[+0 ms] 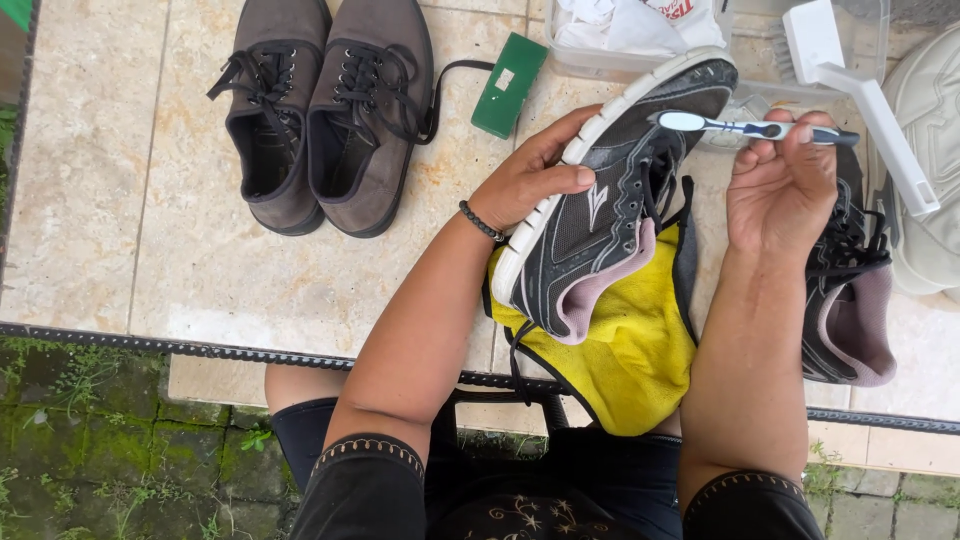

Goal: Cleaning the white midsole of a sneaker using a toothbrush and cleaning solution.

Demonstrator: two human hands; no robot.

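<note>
My left hand (530, 178) grips a black running shoe (600, 210) by its white sole, tilting it on its side above a yellow cloth (630, 360). My right hand (782, 180) holds a blue and white toothbrush (750, 128), whose head rests against the upper toe part of that shoe. The matching second black shoe (848, 300) lies on the stone table (120, 180) just right of my right wrist, partly hidden by it.
A pair of dark grey lace-up shoes (325, 110) stands at the back left. A green rectangular block (508, 84) lies beside them. A clear plastic tub (640, 40) with white cloths, a white scrubbing brush (850, 90) and a pale shoe (930, 160) sit at the back right.
</note>
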